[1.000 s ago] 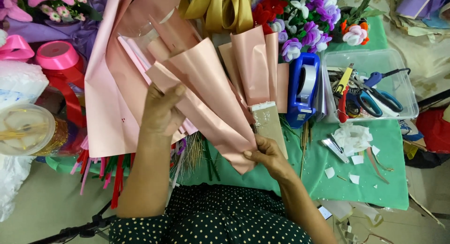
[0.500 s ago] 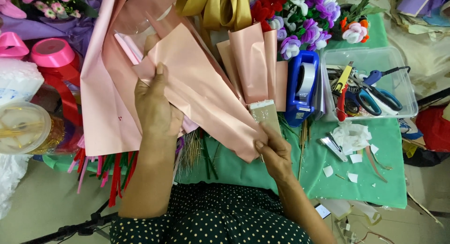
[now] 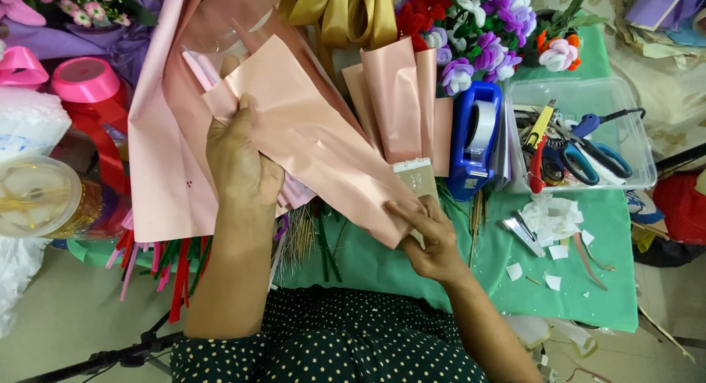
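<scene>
I hold a folded sheet of peach-pink wrapping paper [image 3: 309, 133] slantwise over the green table [image 3: 573, 295]. My left hand [image 3: 239, 159] grips its upper left edge, thumb on top. My right hand [image 3: 430, 236] pinches its lower right corner, next to a small brown card [image 3: 418, 179]. Under the sheet lie more pink sheets [image 3: 165, 155], and a second folded peach piece [image 3: 401, 96] stands upright behind it. Green and red stems [image 3: 316, 243] stick out below the paper.
A blue tape dispenser [image 3: 476, 140] stands right of the paper. A clear plastic box [image 3: 625, 111] holds scissors and tools. Artificial flowers [image 3: 493, 30] and gold ribbon [image 3: 338, 15] lie at the back. Pink ribbon spools [image 3: 84, 81] and a clear lidded tub [image 3: 33, 195] are left. White paper scraps [image 3: 551, 217] lie right.
My left hand has slid up and left along the sheet, and the paper has opened out flatter and wider. My right hand has stayed at the lower corner.
</scene>
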